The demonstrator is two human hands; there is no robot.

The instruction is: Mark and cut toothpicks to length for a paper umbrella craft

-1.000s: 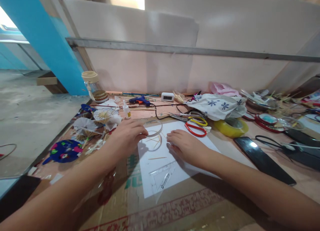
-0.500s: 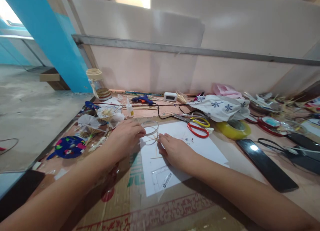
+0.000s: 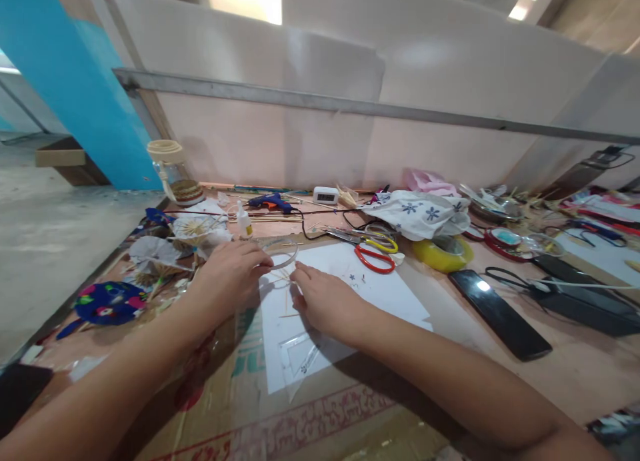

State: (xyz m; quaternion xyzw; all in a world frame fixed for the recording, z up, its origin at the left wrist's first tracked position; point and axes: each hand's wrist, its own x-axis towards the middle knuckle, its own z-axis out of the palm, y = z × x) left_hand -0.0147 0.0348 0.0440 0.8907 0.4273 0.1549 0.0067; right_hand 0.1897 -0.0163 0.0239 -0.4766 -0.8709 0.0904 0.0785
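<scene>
My left hand (image 3: pixel 237 268) pinches the translucent ring (image 3: pixel 284 264) by its near edge above the white paper (image 3: pixel 400 301), presumably to leave the rest of its rim unobstructed. My right hand (image 3: pixel 327 298) bunches its fingers beside the thin wooden sticks (image 3: pixel 283 278); I cannot tell whether they grip one. The clear set square (image 3: pixel 295 354) lies nearer me, likely out of the fingers' way.

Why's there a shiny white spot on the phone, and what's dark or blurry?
Head view: probably light reflecting off the black phone; head view again: shadow darkens the cardboard below the right arm, and the thin sticks look blurry.
</scene>
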